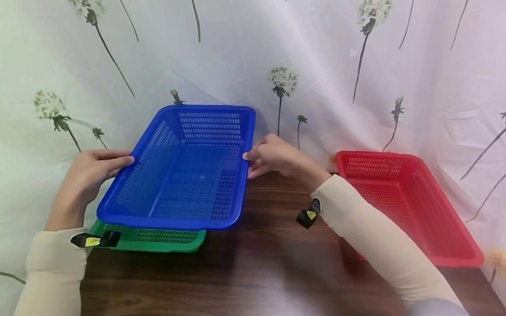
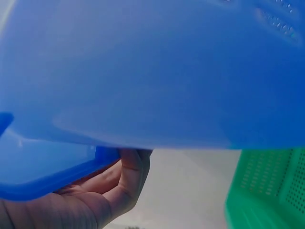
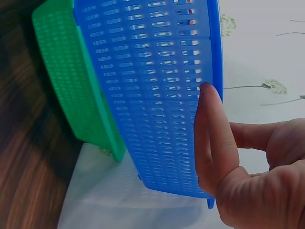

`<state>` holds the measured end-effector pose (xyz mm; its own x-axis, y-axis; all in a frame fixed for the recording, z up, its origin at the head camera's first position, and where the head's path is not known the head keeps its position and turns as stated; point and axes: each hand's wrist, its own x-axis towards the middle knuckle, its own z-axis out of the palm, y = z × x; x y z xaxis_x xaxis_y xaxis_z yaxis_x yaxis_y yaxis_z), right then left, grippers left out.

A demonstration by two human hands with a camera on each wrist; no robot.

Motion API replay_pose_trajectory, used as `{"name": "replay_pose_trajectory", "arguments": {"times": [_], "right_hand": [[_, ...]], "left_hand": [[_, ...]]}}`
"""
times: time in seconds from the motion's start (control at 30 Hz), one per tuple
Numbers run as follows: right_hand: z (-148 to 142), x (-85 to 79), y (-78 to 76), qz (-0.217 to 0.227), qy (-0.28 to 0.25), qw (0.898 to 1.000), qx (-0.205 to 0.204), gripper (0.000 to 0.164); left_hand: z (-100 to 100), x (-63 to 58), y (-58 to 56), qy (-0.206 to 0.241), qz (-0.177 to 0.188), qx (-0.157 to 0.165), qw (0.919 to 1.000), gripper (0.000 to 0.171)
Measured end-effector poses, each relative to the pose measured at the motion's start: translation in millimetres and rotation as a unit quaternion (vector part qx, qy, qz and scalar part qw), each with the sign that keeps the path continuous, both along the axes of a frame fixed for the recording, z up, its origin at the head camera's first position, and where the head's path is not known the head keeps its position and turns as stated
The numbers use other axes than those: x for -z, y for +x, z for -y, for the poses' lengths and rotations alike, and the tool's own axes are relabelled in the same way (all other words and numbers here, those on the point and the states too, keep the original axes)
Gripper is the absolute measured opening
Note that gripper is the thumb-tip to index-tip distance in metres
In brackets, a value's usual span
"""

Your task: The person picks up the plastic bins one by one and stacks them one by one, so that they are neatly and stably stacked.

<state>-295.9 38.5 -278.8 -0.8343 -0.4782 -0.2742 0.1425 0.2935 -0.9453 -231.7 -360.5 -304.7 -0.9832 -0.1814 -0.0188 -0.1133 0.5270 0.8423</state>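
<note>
Blue basket (image 1: 195,185): I see it raised between both hands, left of the middle in my head view, above the green basket, its slotted inside facing the camera.
Left grip (image 1: 84,175): pinching the left rim, thumb on top; my left wrist view shows curled fingers against the outside.
Right grip (image 1: 275,155): pinching the right rim, thumb at the edge; my right wrist view shows fingers against the slotted outer wall.
Green basket (image 1: 169,239): mostly hidden under the blue one, its near end showing below; I cannot tell whether the two touch.
Red basket (image 1: 444,212): well apart, far right, upright on the counter, partly behind the right forearm.
Counter (image 1: 267,296): dark brown wood grain, with a bright patch of reflected light near the front.
Sleeves (image 1: 52,271): cream on both forearms, grey higher up the right one.
Wrist bands (image 1: 96,239): black with a yellow mark, one at each cuff.
Cloth (image 1: 237,39): white, lightly creased, printed with dandelions, hanging behind everything.
</note>
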Motion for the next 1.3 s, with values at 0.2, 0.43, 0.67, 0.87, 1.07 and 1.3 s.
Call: {"name": "replay_pose_trajectory", "arguments": {"times": [0.2,0.43,0.67,0.87,1.07,1.3], "right_hand": [[15,5.2,-1.0,0.005,-0.025,1.0,-0.007,0.019],[33,9.3,-1.6,0.008,-0.034,0.999,-0.007,0.015],[51,12.6,-2.6,0.014,-0.047,0.999,-0.016,0.026],[61,16.6,-3.7,0.012,-0.048,0.998,-0.028,0.031],[68,25.9,-5.6,0.008,-0.04,0.998,-0.042,0.031],[76,43.3,-10.3,0.017,-0.037,0.998,-0.037,0.029]], "left_hand": [[14,1.4,0.2,0.008,0.003,-0.02,0.9998,0.067],[29,4.4,0.2,0.0,0.013,-0.035,0.9993,0.066],[46,7.8,0.3,-0.003,0.019,-0.049,0.9986,0.063],[57,10.1,0.7,-0.001,0.022,-0.059,0.998,0.053],[64,13.6,1.9,0.003,0.032,-0.064,0.9974,0.039],[67,26.9,-0.2,-0.011,0.042,-0.066,0.9968,0.064]]}}
